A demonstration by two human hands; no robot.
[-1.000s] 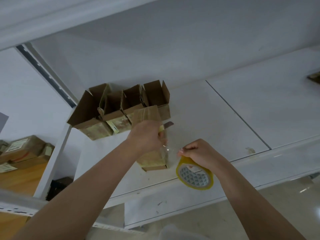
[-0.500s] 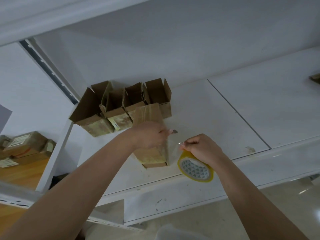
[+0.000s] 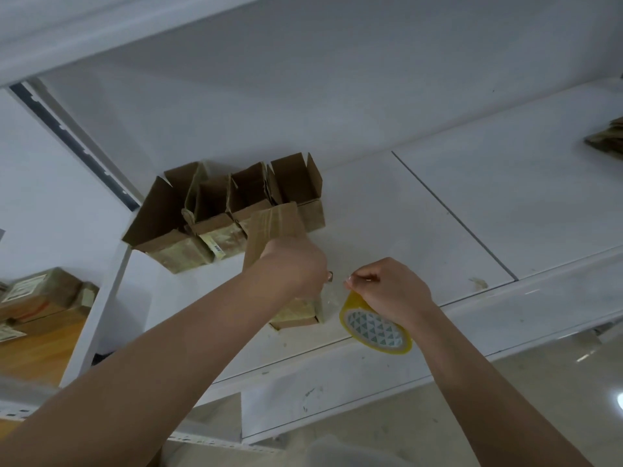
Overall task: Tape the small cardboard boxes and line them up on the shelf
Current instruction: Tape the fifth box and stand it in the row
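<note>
A small cardboard box stands on the white shelf, near its front edge. My left hand grips this box from above and hides its middle. My right hand holds a yellow roll of clear tape just right of the box. A short stretch of clear tape runs from the roll to the box's right side. Behind, a row of open cardboard boxes stands against the shelf's back wall.
A dark upright rail marks the shelf's left end. Taped parcels lie on a wooden surface at the lower left. Another brown item sits at the shelf's far right. Below the shelf's front lip shows a glossy floor.
My right hand has pulled the roll slightly right and away from the box. My left hand has stayed on the box, sliding a little along it.
</note>
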